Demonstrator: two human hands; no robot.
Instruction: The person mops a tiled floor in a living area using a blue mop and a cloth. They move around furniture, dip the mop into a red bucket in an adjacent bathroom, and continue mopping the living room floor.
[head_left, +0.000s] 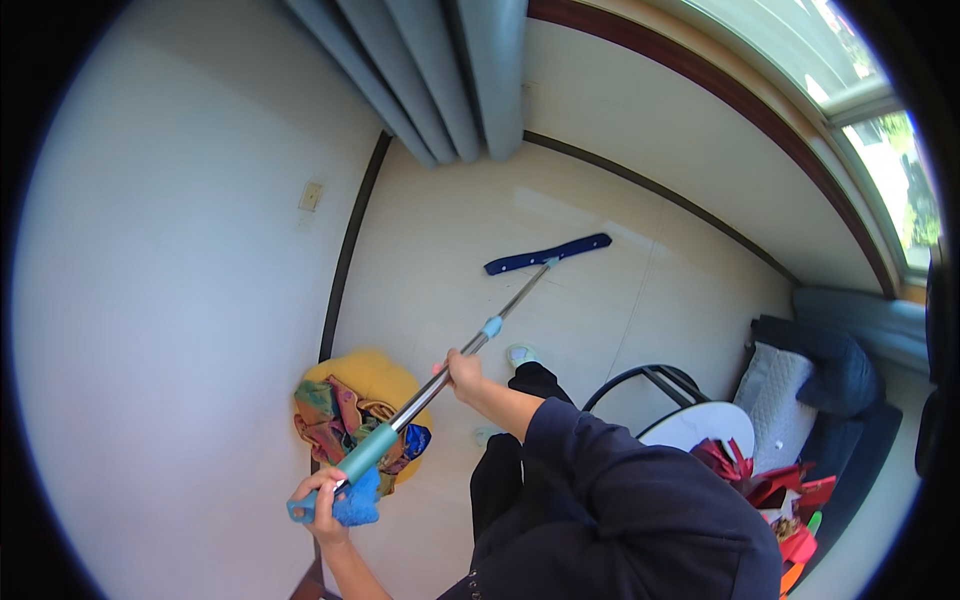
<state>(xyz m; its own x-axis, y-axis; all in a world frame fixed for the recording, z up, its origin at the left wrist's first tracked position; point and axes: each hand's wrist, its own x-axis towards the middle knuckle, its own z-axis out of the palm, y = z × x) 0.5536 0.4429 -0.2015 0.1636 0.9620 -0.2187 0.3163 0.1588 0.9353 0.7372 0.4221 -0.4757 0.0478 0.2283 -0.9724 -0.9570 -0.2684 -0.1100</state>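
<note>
One long-handled floor tool (419, 402) was found in use, running diagonally from the lower left of the frame to its upper centre. Its single dark blue head (530, 259) appeared to rest on the pale floor (430, 240), up and to the right of both grips; the head's long axis lay crosswise to the pole. Whether it was a mop or a broom, I could not tell.

Two hands had hold of it. The right hand (462, 375), nearer the head, was closed around the metal pole at the centre. The left hand (320, 500), at lower left, was wrapped about the handle's end, below one green sleeve (368, 453). One light blue collar (491, 327) sat between the right hand and the head.

Farther out, I counted one yellow cushion (362, 368) at left of centre, bearing bunched patterned cloth (325, 425); one bright blue cloth (360, 507) just beside the left hand, contact uncertain; two light-coloured shoes (521, 355) near centre; one round white top (705, 428) at lower right; and one wall outlet (311, 196) at upper left. Red articles (798, 545) at lower right overlapped too closely to count.
</note>
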